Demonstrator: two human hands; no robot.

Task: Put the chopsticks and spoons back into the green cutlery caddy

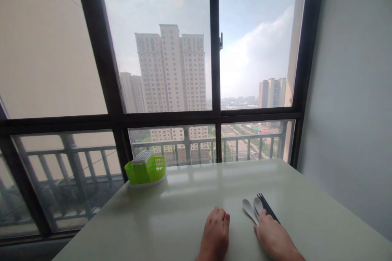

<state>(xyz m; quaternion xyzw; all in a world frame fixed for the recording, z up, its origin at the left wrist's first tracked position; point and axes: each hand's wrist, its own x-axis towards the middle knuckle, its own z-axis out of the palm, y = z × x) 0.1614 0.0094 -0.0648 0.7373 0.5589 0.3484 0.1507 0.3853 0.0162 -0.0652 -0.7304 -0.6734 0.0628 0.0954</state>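
Beyond the dark-framed window [214,69] stand tall pale apartment towers under a hazy sky, with a balcony railing below. Against the glass runs a glossy pale counter [190,195]. My left hand [216,234] lies near the front edge, palm down, fingers curled under, holding nothing. My right hand [274,238] lies just to its right, flat over the near ends of 2 white plastic spoons [252,209] and a bundle of thin black chopsticks [267,207], which fan out toward the window. Far left on the counter, well apart from both hands, sits a lime-green plastic slotted basket [145,169] on a white base.
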